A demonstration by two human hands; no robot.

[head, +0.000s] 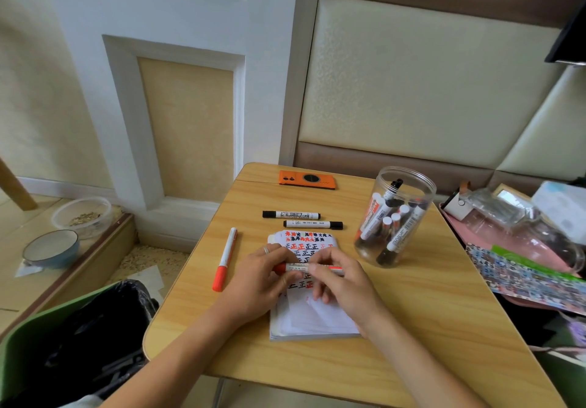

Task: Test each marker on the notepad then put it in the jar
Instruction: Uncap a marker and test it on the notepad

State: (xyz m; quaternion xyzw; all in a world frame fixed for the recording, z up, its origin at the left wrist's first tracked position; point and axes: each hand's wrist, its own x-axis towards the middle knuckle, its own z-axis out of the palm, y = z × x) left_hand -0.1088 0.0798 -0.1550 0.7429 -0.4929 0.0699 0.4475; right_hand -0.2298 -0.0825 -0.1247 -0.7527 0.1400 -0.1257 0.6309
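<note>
We're looking down at a small wooden desk (412, 312) sitting against a white panelled wall and a padded headboard. Both hands are working over the notepad (312, 318), which is lying in the middle of the desk, its top half filled with red and black test marks. The left hand (260, 277) is gripping the cap end of a red marker (309, 268), and the right hand (342, 280) is pinching the barrel, so the marker is lying level across the page between them. We can't tell if the cap is on or coming loose. Another red marker (225, 260) is lying just left of the notepad, and two black markers (291, 215) (313, 224) are lying just beyond it. The clear jar (394, 217) is standing to the right, holding several markers. An orange phone (307, 179) is resting at the far edge.
</note>
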